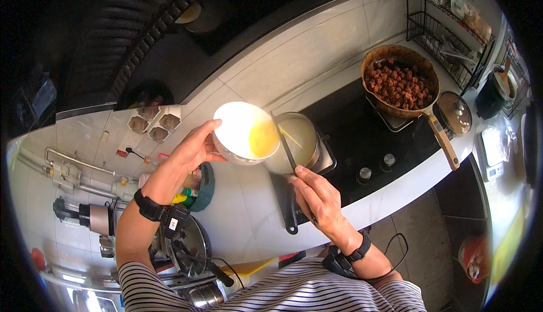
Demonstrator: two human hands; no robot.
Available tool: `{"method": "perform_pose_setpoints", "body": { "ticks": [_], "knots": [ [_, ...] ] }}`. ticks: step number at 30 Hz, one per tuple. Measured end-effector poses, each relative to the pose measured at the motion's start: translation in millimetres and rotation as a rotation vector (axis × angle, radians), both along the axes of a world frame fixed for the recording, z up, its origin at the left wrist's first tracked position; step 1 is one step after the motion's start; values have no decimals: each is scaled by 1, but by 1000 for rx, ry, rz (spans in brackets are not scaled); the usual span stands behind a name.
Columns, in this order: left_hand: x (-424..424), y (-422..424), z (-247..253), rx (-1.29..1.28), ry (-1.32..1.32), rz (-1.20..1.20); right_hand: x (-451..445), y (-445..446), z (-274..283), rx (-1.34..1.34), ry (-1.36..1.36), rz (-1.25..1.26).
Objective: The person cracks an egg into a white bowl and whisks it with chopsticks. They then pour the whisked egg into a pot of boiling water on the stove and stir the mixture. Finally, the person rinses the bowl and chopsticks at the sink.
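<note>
Tilted in my left hand [193,144] is a white bowl [231,131] with beaten egg [262,138] gathered at its right side. Its outer wall has a pattern. My right hand [316,195] grips a pair of dark chopsticks [288,148], whose tips reach up beside the bowl's right rim. Below them stands a saucepan [317,155] of pale, cloudy liquid [300,136]. A thin yellow streak [292,138] shows over the liquid, just right of the chopsticks. The bowl overhangs the saucepan's left part and hides it. The saucepan's black handle [291,214] points towards me.
On the black gas hob [345,142], a frying pan [401,110] holds browned meat pieces, its wooden handle [443,142] jutting past the hob. A glass lid [454,112] leans beside it. A wire rack [449,36] stands at the back right; a green caddy [205,189] sits left.
</note>
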State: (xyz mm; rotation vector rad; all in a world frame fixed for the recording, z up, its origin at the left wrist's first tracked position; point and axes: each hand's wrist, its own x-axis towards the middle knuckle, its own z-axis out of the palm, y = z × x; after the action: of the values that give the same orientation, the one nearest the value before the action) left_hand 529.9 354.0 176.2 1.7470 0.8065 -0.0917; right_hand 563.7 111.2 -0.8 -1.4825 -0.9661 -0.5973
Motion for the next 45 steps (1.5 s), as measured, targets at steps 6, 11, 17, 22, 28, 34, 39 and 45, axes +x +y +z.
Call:
{"method": "perform_pose_setpoints", "body": {
  "ticks": [6, 11, 17, 22, 28, 34, 39, 45],
  "knots": [
    [-18, 1, 0, -12, -8, 8, -11, -1, -1, 16, -16, 20],
    [-29, 6, 2, 3, -3, 25, -17, 6, 1, 37, -22, 30],
    [-43, 14, 8, 16, -8, 57, -19, 17, 5, 36, -35, 79],
    [-48, 25, 12, 35, -10, 93, -15, 28, 8, 31, -37, 128],
    [-50, 35, 18, 59, -16, 100, -12, 41, 11, 34, -46, 156],
    [-46, 48, 23, 119, -8, 124, -8, 48, 17, 34, -38, 174],
    [-36, 47, 34, 130, -14, 104, -2, 51, 22, 31, -28, 171],
    [-25, 51, 40, 154, -11, 133, 5, 55, 26, 48, -27, 164]
  ]
}}
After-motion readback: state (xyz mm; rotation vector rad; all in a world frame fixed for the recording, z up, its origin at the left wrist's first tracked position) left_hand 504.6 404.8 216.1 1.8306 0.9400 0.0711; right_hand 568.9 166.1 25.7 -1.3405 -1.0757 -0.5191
